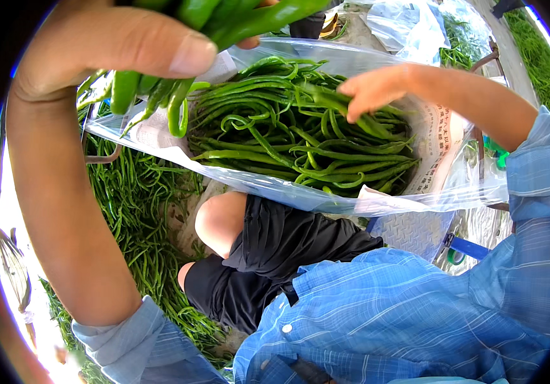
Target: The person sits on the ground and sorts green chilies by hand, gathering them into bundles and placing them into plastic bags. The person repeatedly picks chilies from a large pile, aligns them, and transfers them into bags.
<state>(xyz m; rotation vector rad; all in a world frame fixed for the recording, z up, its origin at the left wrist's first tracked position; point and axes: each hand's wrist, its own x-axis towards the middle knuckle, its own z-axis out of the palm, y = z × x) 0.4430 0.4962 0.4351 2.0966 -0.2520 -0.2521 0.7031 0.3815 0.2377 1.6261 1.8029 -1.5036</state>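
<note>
My left hand [137,48] is raised at the upper left, close to the camera, closed round a bunch of long green peppers [243,24]. Several tips hang below its thumb. Over the right part of a basket lined with clear plastic [256,187] and printed paper, my right hand [377,93] grips a green pepper [329,98], slightly blurred. Beneath it, many long green peppers [268,137] fill the basket, mostly lying lengthwise from left to right, some with curled ends.
Loose green peppers [137,237] cover the ground left of my knees. A blue textured metal plate [409,233] lies below the basket's near right side. Clear plastic bags [409,29] stand beyond the basket, and more peppers [537,57] lie at far right.
</note>
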